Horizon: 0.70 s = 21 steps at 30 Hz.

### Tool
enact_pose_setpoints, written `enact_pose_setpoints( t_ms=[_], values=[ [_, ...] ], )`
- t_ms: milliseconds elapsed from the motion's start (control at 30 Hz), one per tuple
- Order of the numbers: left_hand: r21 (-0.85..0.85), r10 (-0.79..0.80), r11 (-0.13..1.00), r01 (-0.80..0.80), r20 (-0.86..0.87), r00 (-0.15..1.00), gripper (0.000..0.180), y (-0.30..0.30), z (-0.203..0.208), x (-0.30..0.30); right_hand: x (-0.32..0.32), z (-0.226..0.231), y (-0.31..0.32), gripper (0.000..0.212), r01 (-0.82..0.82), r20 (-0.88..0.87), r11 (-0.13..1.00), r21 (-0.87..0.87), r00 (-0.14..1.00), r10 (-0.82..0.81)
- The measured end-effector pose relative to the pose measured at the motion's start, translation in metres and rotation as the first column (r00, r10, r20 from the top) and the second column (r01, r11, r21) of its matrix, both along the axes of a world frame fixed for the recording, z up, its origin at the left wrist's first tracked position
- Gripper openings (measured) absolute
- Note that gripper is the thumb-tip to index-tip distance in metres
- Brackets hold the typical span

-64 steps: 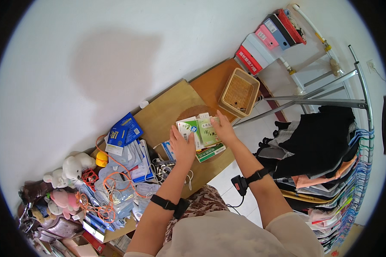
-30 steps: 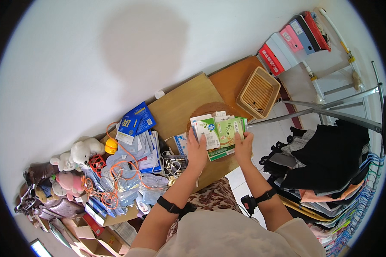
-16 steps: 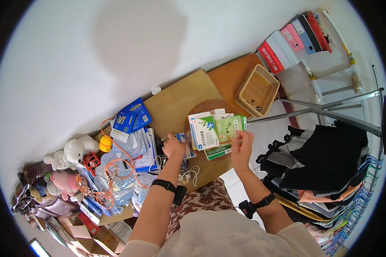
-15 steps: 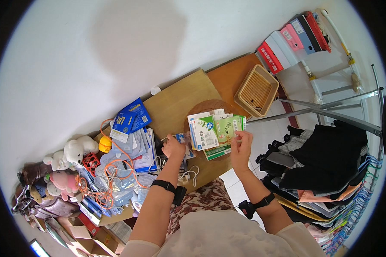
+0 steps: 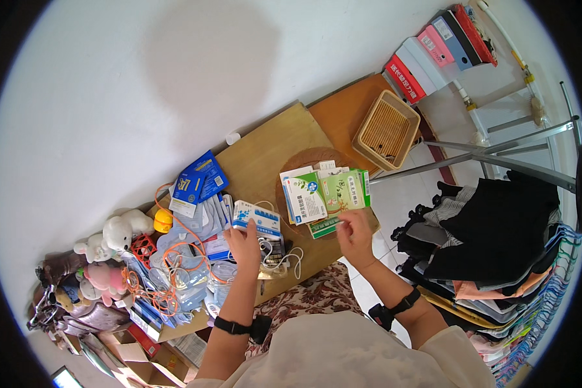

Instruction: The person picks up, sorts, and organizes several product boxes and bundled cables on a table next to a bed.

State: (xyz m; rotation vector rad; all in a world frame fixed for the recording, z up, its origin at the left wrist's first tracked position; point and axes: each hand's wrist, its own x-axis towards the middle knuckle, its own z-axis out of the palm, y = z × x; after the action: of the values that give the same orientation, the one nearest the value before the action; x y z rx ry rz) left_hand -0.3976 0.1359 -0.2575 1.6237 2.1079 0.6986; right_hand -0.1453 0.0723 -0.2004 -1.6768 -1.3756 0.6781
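Observation:
My left hand [image 5: 244,249] grips the near edge of a white and blue medicine box [image 5: 257,218], with one finger over its top. A white cable [image 5: 282,264] loops beside that hand, next to a dark item. My right hand [image 5: 355,239] holds nothing that I can see. Its fingers are loosely bent and apart, close to the near right edge of a pile of boxes. On this pile lie a white and green medicine box [image 5: 306,197] and a light green box [image 5: 344,192], both on a round brown board [image 5: 284,169].
Blue packets [image 5: 200,178], clear plastic pouches and an orange cord [image 5: 174,257] crowd the table's left side, with plush toys [image 5: 119,233] beyond. A wicker basket [image 5: 362,152] stands at the back right. Hanging clothes [image 5: 485,226] and a metal rack [image 5: 530,171] are at the right.
My left hand has moved left and nearer, and the white and blue box now shows above it. My right hand has shifted left and slightly nearer, off the light green box.

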Motion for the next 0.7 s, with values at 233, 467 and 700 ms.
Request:
enact_pose_setpoints(
  t_ms=[233,467,700],
  values=[
    [-0.76,0.66,0.632,0.153,0.631,0.408,0.034,-0.045,0.054,0.043,-0.024,0.014,-0.01,0.069,-0.466,0.164,0.838,-0.284,0.838,0.521],
    [-0.503,0.096,0.848,0.169,0.46,0.883,0.026,-0.058,-0.039,-0.003,-0.055,-0.005,-0.003,0.061,-0.461,0.189,0.806,-0.372,0.812,0.552],
    [-0.227,-0.529,0.847,0.481,-0.264,0.806,0.076,0.019,0.004,0.006,-0.073,-0.04,0.001,0.048,-0.433,0.172,0.811,-0.394,0.832,0.528]
  ],
)
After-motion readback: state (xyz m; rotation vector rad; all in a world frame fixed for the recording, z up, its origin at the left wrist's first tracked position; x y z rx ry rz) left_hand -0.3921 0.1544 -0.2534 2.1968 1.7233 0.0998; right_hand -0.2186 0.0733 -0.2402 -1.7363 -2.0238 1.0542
